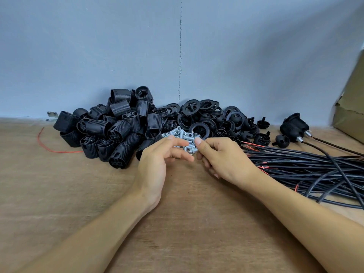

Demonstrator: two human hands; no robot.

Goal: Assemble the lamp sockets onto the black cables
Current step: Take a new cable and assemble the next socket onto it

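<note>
Partly, left hand [155,164] covers fittings [184,134].

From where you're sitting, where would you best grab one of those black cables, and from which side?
Pinch the black jacket just behind a stripped end, where the red wire tips show. On the black cables those ends lie loose, pointing left toward the right hand; further right they cross and tangle. So probably come from above at the left end and draw it leftward.
</note>
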